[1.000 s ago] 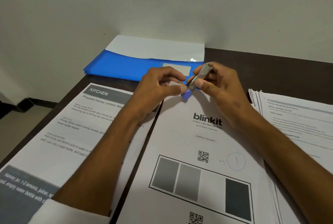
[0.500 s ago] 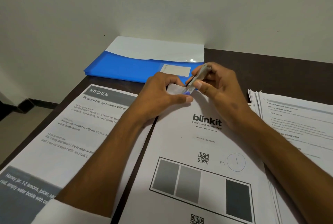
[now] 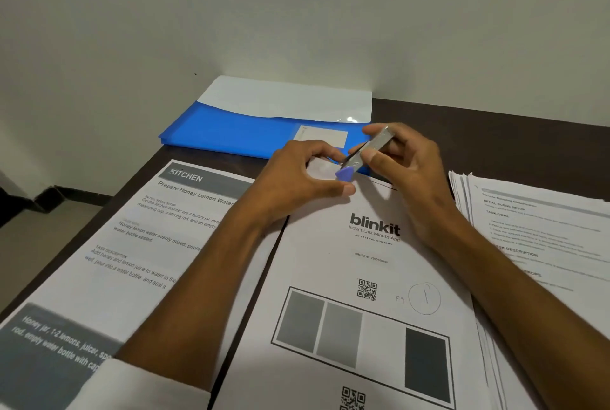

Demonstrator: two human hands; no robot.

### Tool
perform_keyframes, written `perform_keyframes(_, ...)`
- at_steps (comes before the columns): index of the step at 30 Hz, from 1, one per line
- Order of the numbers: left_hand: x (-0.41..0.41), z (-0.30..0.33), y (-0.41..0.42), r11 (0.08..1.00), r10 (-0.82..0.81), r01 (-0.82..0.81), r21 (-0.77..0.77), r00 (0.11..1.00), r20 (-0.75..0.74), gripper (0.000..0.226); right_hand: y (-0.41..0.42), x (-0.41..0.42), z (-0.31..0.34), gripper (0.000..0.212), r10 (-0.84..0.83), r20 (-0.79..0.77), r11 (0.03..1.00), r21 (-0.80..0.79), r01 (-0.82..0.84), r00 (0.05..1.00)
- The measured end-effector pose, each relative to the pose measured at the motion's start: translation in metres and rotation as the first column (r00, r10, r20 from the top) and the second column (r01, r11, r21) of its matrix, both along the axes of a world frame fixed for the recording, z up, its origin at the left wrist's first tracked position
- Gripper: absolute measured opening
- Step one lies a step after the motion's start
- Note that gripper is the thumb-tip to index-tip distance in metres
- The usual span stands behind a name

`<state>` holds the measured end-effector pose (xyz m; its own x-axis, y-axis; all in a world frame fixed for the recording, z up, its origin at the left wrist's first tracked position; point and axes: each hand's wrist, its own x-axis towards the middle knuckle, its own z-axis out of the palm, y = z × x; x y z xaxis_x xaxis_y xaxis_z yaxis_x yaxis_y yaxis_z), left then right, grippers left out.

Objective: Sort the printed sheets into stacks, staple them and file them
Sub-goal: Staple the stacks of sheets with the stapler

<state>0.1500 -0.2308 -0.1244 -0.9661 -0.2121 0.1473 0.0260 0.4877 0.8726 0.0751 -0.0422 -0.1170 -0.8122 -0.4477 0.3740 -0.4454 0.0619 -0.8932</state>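
**Stapling the blinkit stack at its top left corner**

Right hand (image 3: pixel 406 162) grips a small metal stapler (image 3: pixel 366 153) with a purple tip, thumb on top, fingers wrapped behind. Stapler nose sits over the top left corner of the blinkit stack (image 3: pixel 373 264). Left hand (image 3: pixel 297 178) pinches that same corner, thumb flat on the sheet, fingers curled above. The stack lies mid-table toward the near edge. Kitchen sheets (image 3: pixel 138 244) lie just beside it along the table's left edge; a third stack (image 3: pixel 541 238) lies at the right edge. Blue folder (image 3: pixel 237 132) rests against the far edge at the wall. Dark table (image 3: pixel 495 132).
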Motion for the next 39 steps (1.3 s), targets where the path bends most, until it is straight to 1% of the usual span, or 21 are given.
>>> perform_keyframes(3,0.001,0.0,-0.004,1.0,-0.016,0.016,0.004,1.0,0.004,0.045,0.002,-0.001,-0.002,0.036,-0.035,0.047,0.997,-0.071,0.039,0.998)
perform_keyframes(6,0.005,-0.001,-0.006,0.994,-0.03,0.033,0.106,0.999,-0.025,0.039,0.004,0.001,-0.002,0.039,-0.086,0.071,0.988,-0.122,0.094,0.994)
perform_keyframes(8,0.006,0.002,-0.006,0.992,-0.005,0.012,0.122,0.998,-0.06,0.035,0.003,0.002,-0.001,0.045,-0.12,0.072,0.984,-0.12,0.128,0.99)
perform_keyframes(10,0.007,0.009,-0.01,0.99,0.079,-0.064,0.125,0.99,-0.12,0.031,0.004,0.006,0.001,0.049,-0.137,0.061,0.984,-0.104,0.143,0.989)
perform_keyframes(12,0.014,0.02,-0.021,0.966,0.221,-0.191,0.175,0.96,-0.172,0.024,0.004,0.011,0.004,0.049,-0.155,0.05,0.984,-0.078,0.158,0.987)
perform_keyframes(14,0.024,0.034,-0.037,0.922,0.36,-0.317,0.223,0.913,-0.191,0.023,0.003,0.013,0.004,0.046,-0.168,0.033,0.985,-0.044,0.169,0.985)
perform_keyframes(15,0.029,0.042,-0.046,0.904,0.405,-0.364,0.224,0.897,-0.176,0.023,0.003,0.014,0.004,0.044,-0.171,0.026,0.985,-0.018,0.172,0.985)
perform_keyframes(16,0.036,0.05,-0.057,0.891,0.44,-0.409,0.198,0.885,-0.15,0.022,0.001,0.015,0.004,0.041,-0.175,0.01,0.985,0.008,0.175,0.985)
perform_keyframes(17,0.044,0.057,-0.069,0.882,0.467,-0.451,0.137,0.877,-0.116,0.022,0.0,0.015,0.004,0.039,-0.184,-0.016,0.982,0.032,0.185,0.983)
perform_keyframes(20,0.079,0.063,-0.104,0.835,0.539,-0.536,-0.122,0.842,-0.01,0.03,-0.004,0.02,0.009,0.038,-0.224,-0.088,0.97,0.074,0.23,0.971)
perform_keyframes(22,0.107,0.056,-0.122,0.789,0.587,-0.546,-0.281,0.805,0.082,0.037,-0.01,0.025,0.016,0.038,-0.232,-0.093,0.97,0.056,0.238,0.968)
perform_keyframes(24,0.13,0.045,-0.132,0.763,0.615,-0.526,-0.376,0.77,0.169,0.035,-0.026,0.032,0.024,0.04,-0.205,-0.079,0.978,0.017,0.207,0.976)
perform_keyframes(27,0.144,0.034,-0.136,0.769,0.61,-0.504,-0.394,0.763,0.215,0.027,-0.065,0.047,0.034,0.036,-0.095,0.027,0.994,-0.046,0.096,0.995)
perform_keyframes(30,0.141,0.032,-0.131,0.763,0.608,-0.484,-0.427,0.762,0.223,0.028,-0.104,0.062,0.028,0.033,0.007,0.156,0.995,-0.099,0.008,0.988)
perform_keyframes(35,0.13,0.032,-0.126,0.753,0.61,-0.472,-0.458,0.762,0.218,0.026,-0.139,0.076,0.013,0.035,0.005,0.388,0.989,-0.141,0.053,0.922)
perform_keyframes(36,0.128,0.031,-0.127,0.755,0.607,-0.466,-0.462,0.764,0.22,0.027,-0.143,0.076,0.009,0.035,-0.004,0.406,0.989,-0.133,0.063,0.914)
perform_keyframes(39,0.123,0.031,-0.127,0.755,0.606,-0.467,-0.46,0.766,0.216,0.027,-0.143,0.075,0.002,0.034,-0.03,0.395,0.992,-0.103,0.077,0.918)
